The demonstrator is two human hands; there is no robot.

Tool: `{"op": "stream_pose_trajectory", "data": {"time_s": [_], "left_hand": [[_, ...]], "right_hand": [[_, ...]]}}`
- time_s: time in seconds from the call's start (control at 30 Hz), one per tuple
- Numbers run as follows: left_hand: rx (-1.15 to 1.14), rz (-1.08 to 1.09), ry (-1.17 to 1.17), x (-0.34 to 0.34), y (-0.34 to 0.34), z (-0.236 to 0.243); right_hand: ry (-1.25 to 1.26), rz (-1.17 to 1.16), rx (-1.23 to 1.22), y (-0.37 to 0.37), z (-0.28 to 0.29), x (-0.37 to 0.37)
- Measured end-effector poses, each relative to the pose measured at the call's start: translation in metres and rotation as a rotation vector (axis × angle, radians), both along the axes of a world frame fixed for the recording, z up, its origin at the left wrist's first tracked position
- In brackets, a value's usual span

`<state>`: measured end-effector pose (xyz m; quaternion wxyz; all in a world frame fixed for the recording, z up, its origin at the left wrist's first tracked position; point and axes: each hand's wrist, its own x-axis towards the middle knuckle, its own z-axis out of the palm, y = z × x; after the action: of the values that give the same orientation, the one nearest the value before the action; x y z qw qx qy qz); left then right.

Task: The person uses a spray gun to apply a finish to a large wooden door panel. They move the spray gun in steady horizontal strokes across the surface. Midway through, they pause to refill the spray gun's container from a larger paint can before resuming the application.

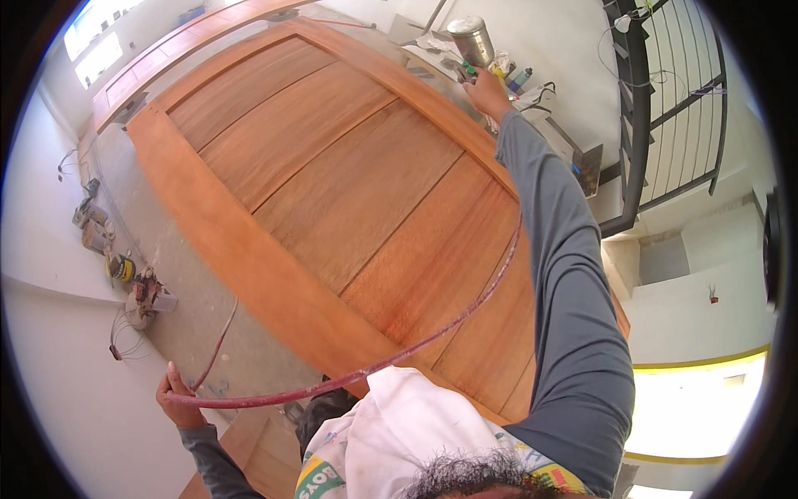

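Note:
A large reddish-brown wooden panelled door (332,224) lies flat beneath me, filling the middle of the view. Up at its far right edge my right hand (487,90) is closed on a spray gun (465,71) with a metal cup (472,40) on top. A red hose (425,335) sags across the door beneath my right arm and runs to my left hand (177,391) at the lower left. That hand grips the hose beside the door's near edge, its fingers wrapped round it, with a length looping down toward the grey floor (191,299).
A second wooden piece (191,33) stands raised at the back left. Paint cans and tools (122,266) line the left wall. A bench with bottles (521,79) is at the upper right, near a black metal stair railing (638,150). Another wooden board (249,449) lies at bottom left.

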<state>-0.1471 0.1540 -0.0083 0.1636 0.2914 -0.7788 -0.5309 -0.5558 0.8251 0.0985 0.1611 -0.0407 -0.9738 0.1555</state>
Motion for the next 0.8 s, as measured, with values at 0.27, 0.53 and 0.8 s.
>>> {"op": "stream_pose_trajectory", "data": {"time_s": [0.27, 0.53, 0.8], "left_hand": [[0.144, 0.108, 0.108, 0.061, -0.006, 0.007], [0.283, 0.242, 0.220, 0.167, -0.043, -0.001], [0.387, 0.320, 0.304, 0.258, -0.069, -0.001]], "right_hand": [[-0.222, 0.177, -0.397, -0.076, 0.033, 0.091], [-0.268, 0.444, -0.528, -0.201, 0.051, 0.193], [-0.450, 0.602, -0.692, -0.318, 0.063, 0.280]]}}
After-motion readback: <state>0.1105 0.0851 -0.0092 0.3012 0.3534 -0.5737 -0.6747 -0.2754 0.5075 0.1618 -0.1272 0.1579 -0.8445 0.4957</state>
